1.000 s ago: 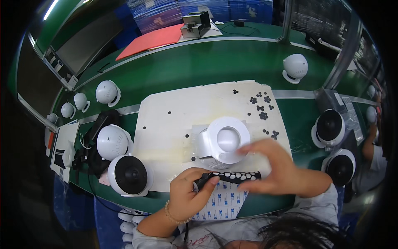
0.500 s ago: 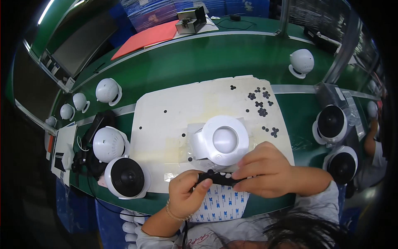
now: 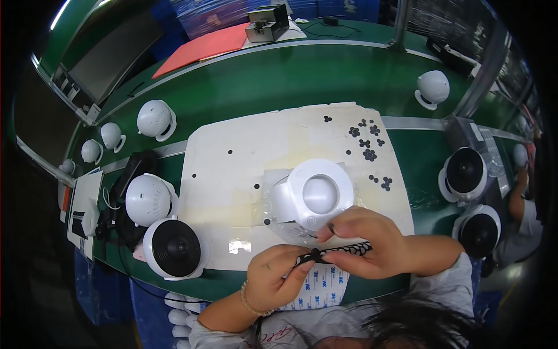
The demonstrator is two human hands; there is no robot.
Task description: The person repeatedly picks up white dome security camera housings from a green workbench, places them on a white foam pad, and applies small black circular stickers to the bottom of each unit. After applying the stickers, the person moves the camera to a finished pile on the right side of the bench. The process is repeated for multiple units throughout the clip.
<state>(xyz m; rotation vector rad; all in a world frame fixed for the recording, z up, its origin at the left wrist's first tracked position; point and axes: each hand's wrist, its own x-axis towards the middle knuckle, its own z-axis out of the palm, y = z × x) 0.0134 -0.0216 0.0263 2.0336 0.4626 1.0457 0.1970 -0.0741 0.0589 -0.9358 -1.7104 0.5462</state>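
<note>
My left hand [image 3: 276, 273] pinches one end of a narrow black strip [image 3: 356, 248] with a row of pale round spots, at the table's front edge. Over the strip's other end my right hand [image 3: 375, 243] is curled, its thumb touching the strip. A small black round pad [image 3: 331, 228] shows at the fingertips of my right hand. Just beyond them, a white rounded device [image 3: 283, 200] lies with its ring-shaped base [image 3: 345, 189] facing up. Under my hands, a white sheet with blue print [image 3: 321, 289] hangs at the table edge.
A pale board [image 3: 232, 131] carries loose black pads [image 3: 369, 155], several in clusters at right. White devices with black fronts stand left [image 3: 176, 248] and right [image 3: 465, 170]. More white devices [image 3: 156, 120] line the green bench [image 3: 290, 81]. Another person [image 3: 517, 224] is at far right.
My right hand's fingers have lifted off the strip, and a black pad now shows at their tips. The strip has tilted, and my left hand has shifted slightly right.
</note>
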